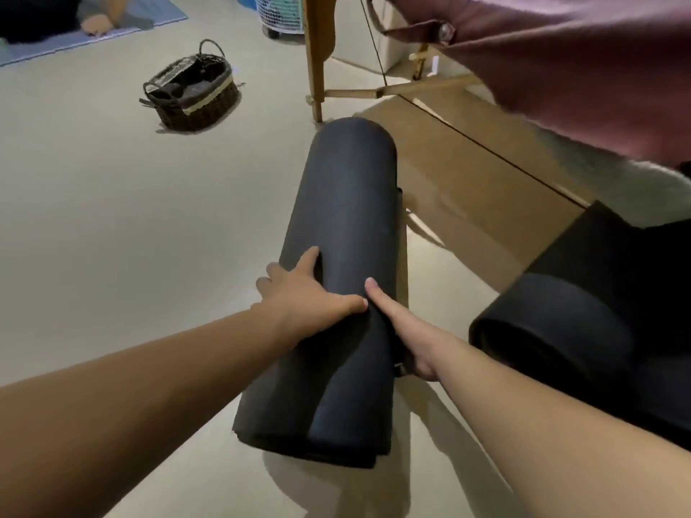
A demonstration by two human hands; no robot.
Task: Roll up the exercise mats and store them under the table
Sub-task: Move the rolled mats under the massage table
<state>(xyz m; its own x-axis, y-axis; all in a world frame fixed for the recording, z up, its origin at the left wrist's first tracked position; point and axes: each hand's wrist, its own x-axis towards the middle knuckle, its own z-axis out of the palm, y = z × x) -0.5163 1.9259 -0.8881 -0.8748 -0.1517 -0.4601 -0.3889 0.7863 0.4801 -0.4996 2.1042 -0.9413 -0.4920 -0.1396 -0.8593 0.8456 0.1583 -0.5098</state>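
A rolled black exercise mat (344, 226) lies lengthwise on the pale floor in front of me, next to the table. My left hand (310, 297) lies on its left side with thumb across the top and fingers spread down the roll. My right hand (407, 330) grips the roll's right side, thumb on top, fingers tucked under the edge and hidden. A second rolled black mat (568, 330) lies to the right, partly under the table (561, 69), which has a maroon padded top and wooden legs.
A dark wicker basket (194, 93) stands on the floor at the upper left. A wooden table leg (316, 61) rises just beyond the mat's far end. Brown cardboard (471, 181) lies under the table. Another person kneels on a blue mat (157, 16) at the far left. A white fan (278, 13) stands behind.
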